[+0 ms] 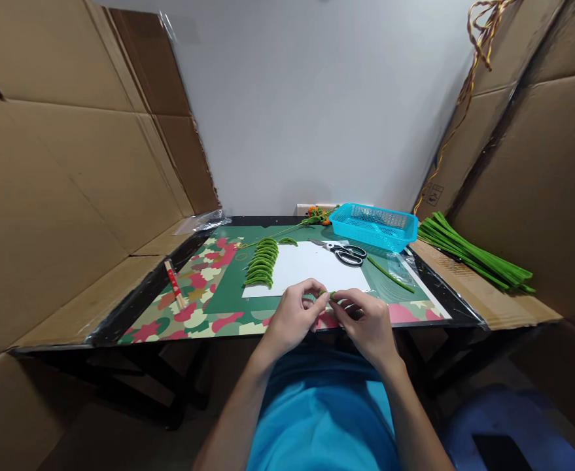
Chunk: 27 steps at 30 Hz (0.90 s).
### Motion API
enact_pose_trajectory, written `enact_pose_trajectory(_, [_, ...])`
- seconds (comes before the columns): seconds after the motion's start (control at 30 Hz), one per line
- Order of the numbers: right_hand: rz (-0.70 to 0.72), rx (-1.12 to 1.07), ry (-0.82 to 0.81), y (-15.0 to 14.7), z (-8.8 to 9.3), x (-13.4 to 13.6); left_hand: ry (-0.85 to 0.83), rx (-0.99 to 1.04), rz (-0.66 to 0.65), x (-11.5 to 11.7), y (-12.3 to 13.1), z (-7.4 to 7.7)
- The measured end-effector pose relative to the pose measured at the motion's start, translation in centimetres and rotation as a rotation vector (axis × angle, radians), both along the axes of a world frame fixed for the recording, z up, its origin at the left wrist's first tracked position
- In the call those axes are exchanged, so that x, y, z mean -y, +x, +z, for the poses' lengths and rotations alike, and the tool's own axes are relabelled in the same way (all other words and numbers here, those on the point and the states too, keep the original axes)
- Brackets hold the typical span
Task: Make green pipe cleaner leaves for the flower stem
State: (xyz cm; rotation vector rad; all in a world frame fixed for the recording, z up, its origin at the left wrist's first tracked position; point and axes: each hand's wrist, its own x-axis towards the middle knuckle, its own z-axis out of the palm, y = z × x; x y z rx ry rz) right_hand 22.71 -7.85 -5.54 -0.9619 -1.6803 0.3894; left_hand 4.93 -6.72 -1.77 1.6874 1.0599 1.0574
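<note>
My left hand [301,313] and my right hand [365,320] meet above the front edge of the table. Both pinch a short piece of green pipe cleaner [333,296] between thumbs and fingertips; most of it is hidden by the fingers. Beyond my left hand, several curved green pipe cleaner pieces [262,261] lie in a column at the left edge of a white sheet [301,268]. One more curved piece [288,241] rests at the sheet's top. Past my right hand are scissors [348,254] with black and white handles, and a single straight green pipe cleaner [390,273].
A blue plastic basket [375,229] stands at the back right, beside orange flowers on a green stem [319,216]. On cardboard to the right lies a bundle of green pipe cleaners [473,252]. A red-wrapped stick [174,284] lies at the left. Cardboard walls [61,163] flank the table.
</note>
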Motion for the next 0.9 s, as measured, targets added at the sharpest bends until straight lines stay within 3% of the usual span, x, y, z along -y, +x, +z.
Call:
enact_pose_trajectory(0.2, [-0.015, -0.002, 0.102, 0.2, -0.4, 0.0, -0.139, 0.131, -0.114, -0.3, -0.5, 0.5])
enact_pose_trajectory(0.4, [0.025, 0.02, 0.247, 0.4, -0.5, 0.0, -0.156, 0.121, -0.142, -0.6, -1.1, 0.6])
enact_pose_trajectory(0.57, [-0.041, 0.077, 0.317, 0.3, -1.1, 0.1, -0.176, 0.097, -0.197, -0.4, -1.2, 0.9])
enact_pose_trajectory(0.77, [-0.02, 0.009, 0.137, 0.1, -0.4, 0.6, -0.157, 0.061, -0.189, 0.0, -0.8, 1.2])
enact_pose_trajectory(0.9, [0.055, -0.219, -0.139, 0.1, 1.0, 0.9, 0.057, -0.089, -0.116, 0.7, -0.5, 1.4])
